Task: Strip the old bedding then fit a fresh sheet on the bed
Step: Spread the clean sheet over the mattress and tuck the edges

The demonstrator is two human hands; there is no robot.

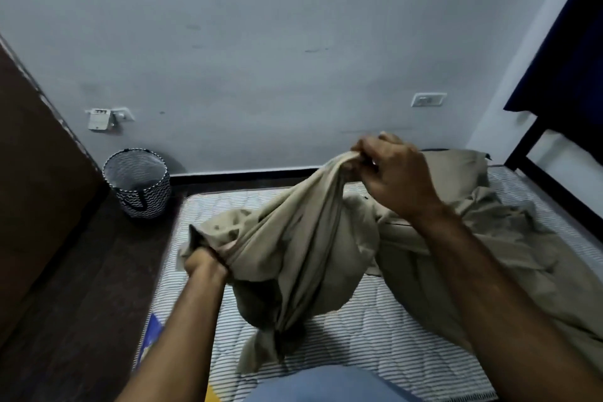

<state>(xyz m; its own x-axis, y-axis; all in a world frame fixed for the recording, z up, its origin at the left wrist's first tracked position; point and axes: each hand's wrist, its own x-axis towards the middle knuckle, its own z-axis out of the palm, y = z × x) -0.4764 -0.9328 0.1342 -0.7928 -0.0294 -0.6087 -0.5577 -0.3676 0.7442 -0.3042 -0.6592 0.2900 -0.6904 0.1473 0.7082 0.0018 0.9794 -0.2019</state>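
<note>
1. The right hand [396, 173] is raised above the bed, its fingers [360, 153] curled and pinching a gathered edge of the beige sheet [300, 238]; the cloth comes out from under the fingertips and falls away down and to the left.
2. The left hand [205, 263] is lower and nearer the mattress's left edge, closed in a fist around another bunch of the same sheet; folds of cloth cover most of its fingers, so only the knuckles and wrist show.
3. Between the two hands the sheet hangs as a slack, twisted band, and a loose tail of it drops onto the mattress [375, 336] near its front edge.
4. The rest of the sheet lies crumpled over the right half of the mattress, running back toward the far right corner, where a pillow [456, 170] in a matching beige cover rests.
5. The mattress surface, striped and quilted, is bare on its left half and along the front edge.
6. Off the mattress's far left corner, on the dark floor against the wall, stands a black-and-white patterned basket [138, 183].
7. A dark frame [525, 147] rises beside the right edge of the mattress.
</note>
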